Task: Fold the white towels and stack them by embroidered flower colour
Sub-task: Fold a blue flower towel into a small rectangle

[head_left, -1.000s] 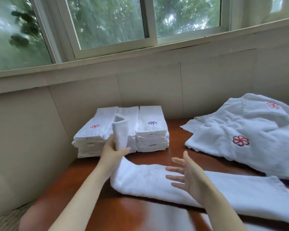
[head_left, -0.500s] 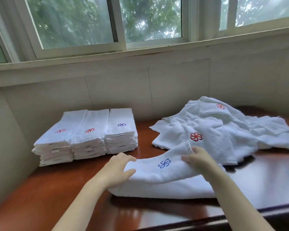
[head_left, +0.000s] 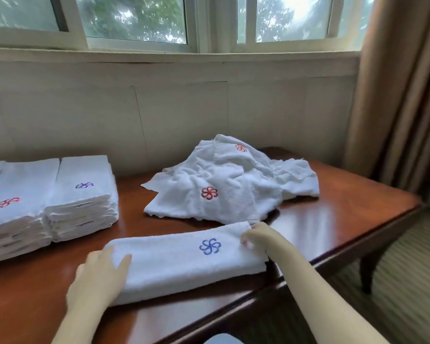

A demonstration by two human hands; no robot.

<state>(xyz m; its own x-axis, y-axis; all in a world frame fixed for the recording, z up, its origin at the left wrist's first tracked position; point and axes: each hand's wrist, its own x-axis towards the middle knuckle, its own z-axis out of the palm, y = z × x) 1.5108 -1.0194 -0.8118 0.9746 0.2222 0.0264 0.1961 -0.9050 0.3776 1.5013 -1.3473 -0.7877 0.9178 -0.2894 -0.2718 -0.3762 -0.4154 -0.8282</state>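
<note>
Folded towel point(head_left: 174, 266) with a blue flower point(head_left: 209, 246) lies lengthwise along the near side of the worktop point(head_left: 345, 214). The left hand point(head_left: 99, 276) rests on its left end, grip slack and fingers straight. The right hand point(head_left: 257, 238) has its grip pinched on the towel's right end. Folded stacks point(head_left: 82, 202) stand at far left. A loose heap point(head_left: 233, 177) with red flowers lies beyond the towel.

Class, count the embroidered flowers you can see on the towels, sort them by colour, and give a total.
Red embroidered flowers: 3
Blue embroidered flowers: 2
Total: 5
</note>
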